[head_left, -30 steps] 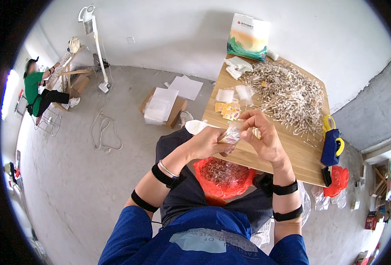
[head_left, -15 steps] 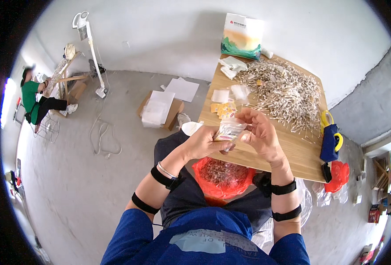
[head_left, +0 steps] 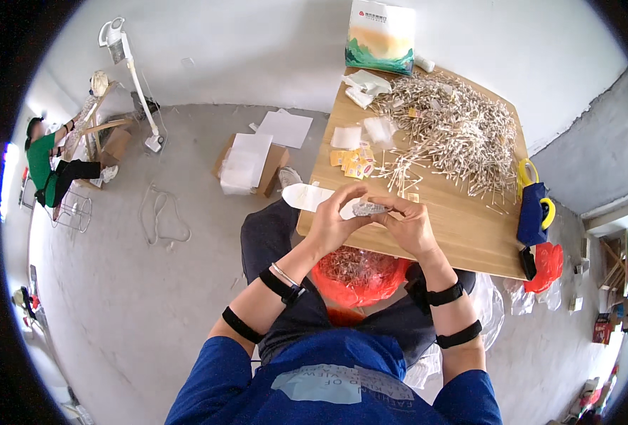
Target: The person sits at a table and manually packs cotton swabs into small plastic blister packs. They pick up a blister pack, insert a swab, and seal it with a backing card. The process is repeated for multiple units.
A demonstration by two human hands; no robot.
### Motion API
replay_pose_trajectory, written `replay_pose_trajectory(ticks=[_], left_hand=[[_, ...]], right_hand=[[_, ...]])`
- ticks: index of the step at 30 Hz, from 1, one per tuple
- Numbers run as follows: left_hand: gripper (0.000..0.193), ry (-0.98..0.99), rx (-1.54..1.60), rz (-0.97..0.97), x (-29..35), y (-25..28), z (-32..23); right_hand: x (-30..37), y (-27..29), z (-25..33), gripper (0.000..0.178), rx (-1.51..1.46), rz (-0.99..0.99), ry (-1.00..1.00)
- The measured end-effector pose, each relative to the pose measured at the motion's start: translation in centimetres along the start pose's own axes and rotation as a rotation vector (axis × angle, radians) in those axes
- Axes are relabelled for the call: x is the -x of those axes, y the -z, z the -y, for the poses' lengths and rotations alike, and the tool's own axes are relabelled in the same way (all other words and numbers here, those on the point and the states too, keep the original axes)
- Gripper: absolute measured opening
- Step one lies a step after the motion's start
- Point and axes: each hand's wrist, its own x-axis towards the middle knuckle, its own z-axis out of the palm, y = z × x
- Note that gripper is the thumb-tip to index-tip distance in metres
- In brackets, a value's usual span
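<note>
Both my hands meet over the table's near edge, fingers pinched round a small clear plastic bag (head_left: 369, 208). My left hand (head_left: 334, 218) grips its left side and my right hand (head_left: 410, 225) its right side. The bag is seen nearly end-on, so its contents are hard to make out. Just left of my left hand lies a white flat piece with a rounded end (head_left: 304, 196). Beyond my hands are yellow printed cards (head_left: 353, 160) and a few loose cotton swabs (head_left: 401, 172). A big heap of cotton swabs (head_left: 456, 131) covers the table's far right.
The wooden table (head_left: 456, 237) carries stacked clear bags (head_left: 346, 137), a printed paper bag (head_left: 380, 39) and a blue pouch with yellow handles (head_left: 532, 212). Below sits a red plastic bag (head_left: 360, 280) of swabs. A cardboard box (head_left: 275, 170) and a person in green (head_left: 42, 166) are left.
The small bag has turned from face-up to nearly edge-on, and my right fingers have closed on it. My view has shifted slightly, and more of the white piece shows.
</note>
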Motion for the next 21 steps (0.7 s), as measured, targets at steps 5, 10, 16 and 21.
replay_pose_trajectory(ticks=[5,10,16,21], left_hand=[[0.037,0.099,0.062,0.112,0.0,-1.0,3.5],[0.034,0.174,0.068,0.141,0.6,-2.3,7.1],[0.025,0.204,0.112,0.168,0.4,-1.6,6.8],[0.024,0.154,-0.001,0.222,-0.3,-1.1,5.7]], right_hand=[[-0.6,-0.1,-4.0,0.024,0.031,-0.021,0.001],[-0.8,0.2,-7.6,0.021,0.087,0.013,0.046],[-0.8,-0.1,-8.7,0.026,0.069,0.055,0.128],[-0.7,-0.6,-8.9,0.025,0.129,-0.039,0.23]])
